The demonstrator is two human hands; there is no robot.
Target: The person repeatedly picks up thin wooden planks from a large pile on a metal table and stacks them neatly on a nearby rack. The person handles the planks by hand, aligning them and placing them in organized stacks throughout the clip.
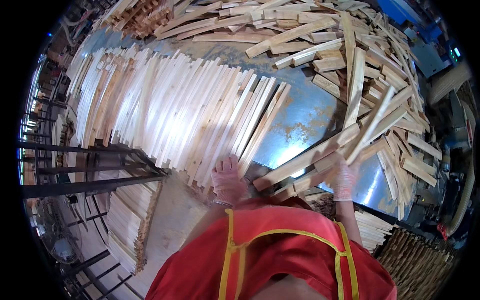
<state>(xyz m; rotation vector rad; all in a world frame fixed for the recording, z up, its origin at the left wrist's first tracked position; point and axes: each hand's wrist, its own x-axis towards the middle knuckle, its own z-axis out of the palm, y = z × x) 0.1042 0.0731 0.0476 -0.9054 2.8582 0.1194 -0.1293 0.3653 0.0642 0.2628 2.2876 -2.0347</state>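
My left hand (228, 181), in a pale knitted glove, rests at the near ends of a row of wooden strips (200, 115) laid side by side. Its fingers lie against the strip ends and hold no strip. On the right, my gloved right hand (344, 181) is closed round the near end of a wooden strip (371, 125), which slants up and away over the loose pile; motion blurs this hand a little. Other wooden pieces (307, 157) lie slantwise between my hands, over the metal table's near edge.
A jumbled heap of wooden pieces (357, 75) covers the table's far and right sides. Bare metal tabletop (300, 117) shows between row and heap. Black metal bars (95, 185) and stacked strips (131, 220) stand at left. More stacked wood (420, 260) sits at lower right.
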